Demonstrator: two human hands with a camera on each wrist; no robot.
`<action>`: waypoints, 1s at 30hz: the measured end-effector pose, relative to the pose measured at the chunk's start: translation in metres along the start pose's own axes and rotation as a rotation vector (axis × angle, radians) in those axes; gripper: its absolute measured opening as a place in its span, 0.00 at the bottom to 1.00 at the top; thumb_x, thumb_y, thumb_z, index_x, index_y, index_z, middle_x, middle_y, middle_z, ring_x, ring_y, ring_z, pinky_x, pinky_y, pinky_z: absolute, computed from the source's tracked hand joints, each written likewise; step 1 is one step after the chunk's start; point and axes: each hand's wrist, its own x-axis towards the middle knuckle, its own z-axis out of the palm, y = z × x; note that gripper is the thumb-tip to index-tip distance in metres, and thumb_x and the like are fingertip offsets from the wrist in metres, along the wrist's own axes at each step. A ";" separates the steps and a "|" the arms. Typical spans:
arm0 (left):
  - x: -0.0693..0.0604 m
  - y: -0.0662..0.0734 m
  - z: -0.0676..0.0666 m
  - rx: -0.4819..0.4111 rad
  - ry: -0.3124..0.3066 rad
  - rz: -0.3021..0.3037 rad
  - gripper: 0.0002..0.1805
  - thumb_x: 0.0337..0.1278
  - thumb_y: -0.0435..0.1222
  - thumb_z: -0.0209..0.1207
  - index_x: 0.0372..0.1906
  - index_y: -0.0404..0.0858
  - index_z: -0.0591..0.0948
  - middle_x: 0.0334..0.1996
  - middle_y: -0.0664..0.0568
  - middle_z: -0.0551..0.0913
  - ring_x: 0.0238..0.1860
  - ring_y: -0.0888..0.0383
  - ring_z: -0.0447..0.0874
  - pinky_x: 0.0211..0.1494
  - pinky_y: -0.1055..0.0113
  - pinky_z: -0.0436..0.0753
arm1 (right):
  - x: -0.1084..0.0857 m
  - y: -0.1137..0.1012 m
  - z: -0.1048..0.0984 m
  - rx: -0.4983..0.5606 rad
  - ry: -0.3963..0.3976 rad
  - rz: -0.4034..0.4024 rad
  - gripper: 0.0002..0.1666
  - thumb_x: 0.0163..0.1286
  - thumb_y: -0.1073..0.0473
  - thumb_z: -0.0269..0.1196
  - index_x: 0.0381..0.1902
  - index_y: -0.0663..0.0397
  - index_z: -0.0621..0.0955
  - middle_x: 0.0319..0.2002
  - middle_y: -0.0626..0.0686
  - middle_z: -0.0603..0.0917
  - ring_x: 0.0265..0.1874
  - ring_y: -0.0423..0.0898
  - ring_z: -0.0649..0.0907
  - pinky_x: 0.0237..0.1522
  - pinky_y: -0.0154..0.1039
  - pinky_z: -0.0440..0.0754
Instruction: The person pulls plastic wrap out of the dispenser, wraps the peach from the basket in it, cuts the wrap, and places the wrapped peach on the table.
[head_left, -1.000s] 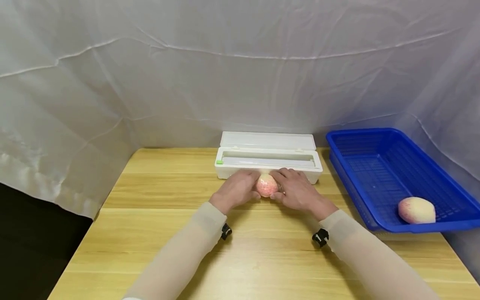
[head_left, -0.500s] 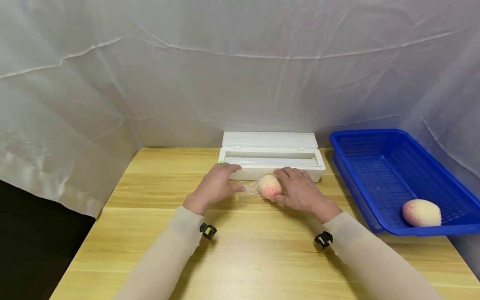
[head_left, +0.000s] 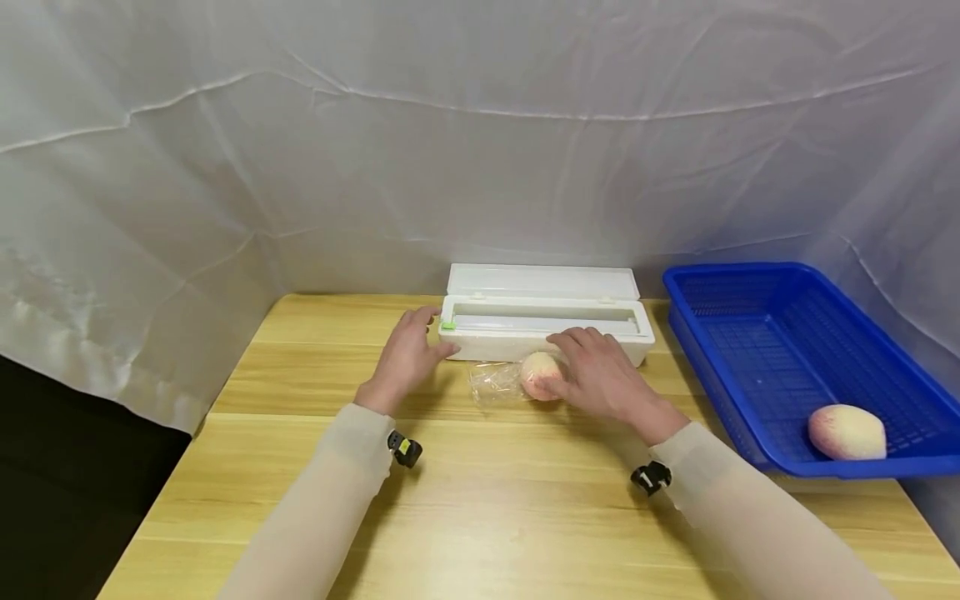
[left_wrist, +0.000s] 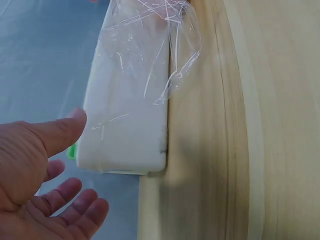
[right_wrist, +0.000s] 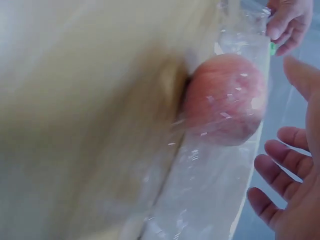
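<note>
A pink and cream peach (head_left: 538,371) sits on the table in front of a long white cling wrap box (head_left: 495,346), whose lid stands raised. Clear plastic film (head_left: 491,385) covers the peach and spreads out to its left. My right hand (head_left: 606,382) is by the right side of the peach, fingers loosely spread; in the right wrist view they show a gap from the fruit (right_wrist: 225,97). At the box's left end is my left hand (head_left: 403,358), thumb and fingers apart around the corner with the green piece (head_left: 447,325). It holds nothing.
A blue plastic basket (head_left: 720,400) stands on the right, with another peach (head_left: 847,432) in its near corner. Grey-white cloth (head_left: 480,167) hangs behind and beside the wooden table (head_left: 495,517). Black wristbands with cameras are on both wrists.
My left hand has left the peach and moved left to the end of the box, uncovering the film. My right hand stays beside the peach.
</note>
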 end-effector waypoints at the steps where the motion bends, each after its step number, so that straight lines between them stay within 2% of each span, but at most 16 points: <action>1: 0.001 -0.001 0.001 -0.013 -0.009 -0.006 0.42 0.66 0.46 0.71 0.79 0.39 0.67 0.70 0.38 0.73 0.66 0.41 0.76 0.69 0.44 0.78 | 0.004 -0.002 -0.002 0.005 0.011 0.000 0.41 0.72 0.33 0.66 0.69 0.57 0.78 0.63 0.61 0.82 0.64 0.62 0.80 0.63 0.65 0.77; 7: 0.008 -0.004 0.007 -0.043 -0.042 -0.041 0.47 0.63 0.51 0.72 0.81 0.44 0.64 0.76 0.40 0.70 0.71 0.40 0.74 0.72 0.43 0.76 | 0.033 -0.021 -0.011 0.082 0.006 0.001 0.30 0.79 0.39 0.61 0.64 0.57 0.82 0.59 0.58 0.86 0.63 0.60 0.81 0.68 0.63 0.74; 9: 0.009 -0.005 0.010 -0.058 -0.039 -0.051 0.47 0.63 0.52 0.72 0.81 0.45 0.64 0.75 0.41 0.71 0.69 0.42 0.76 0.69 0.45 0.80 | 0.042 -0.028 -0.011 0.096 -0.008 -0.011 0.28 0.80 0.41 0.61 0.62 0.57 0.84 0.56 0.56 0.87 0.62 0.58 0.82 0.67 0.61 0.75; 12: 0.009 -0.004 0.012 -0.058 -0.029 -0.049 0.45 0.64 0.52 0.71 0.80 0.44 0.66 0.71 0.43 0.77 0.61 0.45 0.84 0.57 0.52 0.87 | 0.054 -0.037 -0.009 0.099 -0.016 -0.032 0.25 0.80 0.43 0.62 0.59 0.56 0.86 0.52 0.54 0.89 0.57 0.56 0.85 0.63 0.59 0.78; 14: 0.010 -0.003 0.014 -0.045 -0.026 -0.038 0.43 0.65 0.51 0.70 0.79 0.43 0.68 0.68 0.43 0.81 0.56 0.47 0.87 0.50 0.55 0.88 | 0.061 -0.042 -0.008 0.096 -0.018 -0.044 0.23 0.80 0.45 0.62 0.57 0.56 0.87 0.51 0.54 0.90 0.55 0.55 0.86 0.62 0.59 0.79; 17: 0.009 -0.003 0.014 -0.002 -0.015 -0.026 0.40 0.66 0.51 0.69 0.77 0.41 0.71 0.62 0.43 0.85 0.53 0.49 0.89 0.47 0.58 0.88 | 0.072 -0.050 -0.006 0.095 -0.013 -0.058 0.20 0.80 0.47 0.63 0.54 0.56 0.88 0.48 0.53 0.91 0.52 0.54 0.87 0.60 0.59 0.80; 24: 0.009 -0.006 0.013 0.061 0.012 -0.006 0.40 0.65 0.53 0.70 0.77 0.42 0.72 0.61 0.42 0.86 0.53 0.48 0.90 0.56 0.52 0.87 | 0.100 -0.071 0.002 0.078 0.003 -0.094 0.16 0.78 0.51 0.65 0.53 0.54 0.89 0.43 0.51 0.91 0.45 0.50 0.87 0.55 0.53 0.83; 28: 0.007 -0.007 0.014 0.069 0.017 0.007 0.40 0.64 0.53 0.70 0.77 0.42 0.73 0.62 0.41 0.86 0.53 0.47 0.91 0.60 0.50 0.86 | 0.114 -0.083 0.009 0.084 -0.019 -0.098 0.16 0.78 0.51 0.65 0.55 0.54 0.89 0.44 0.51 0.91 0.45 0.49 0.87 0.57 0.50 0.83; 30: 0.007 -0.007 0.014 0.077 0.022 0.013 0.40 0.64 0.53 0.70 0.77 0.42 0.73 0.62 0.41 0.86 0.51 0.48 0.91 0.58 0.51 0.86 | 0.118 -0.088 0.011 0.092 -0.036 -0.093 0.16 0.79 0.52 0.65 0.55 0.54 0.89 0.45 0.51 0.91 0.46 0.49 0.87 0.59 0.49 0.83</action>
